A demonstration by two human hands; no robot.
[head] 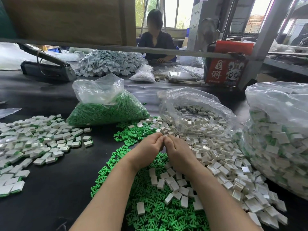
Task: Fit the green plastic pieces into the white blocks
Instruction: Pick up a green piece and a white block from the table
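From the head camera we see our left hand [148, 145] and right hand [176, 151] pressed together, fingers curled around something too small to identify. Loose green pieces [150, 212] and white blocks [215, 157] lie heaped beneath our wrists. Fitted blocks [41, 139] spread left; a bag of green pieces [106, 110] stands beyond.
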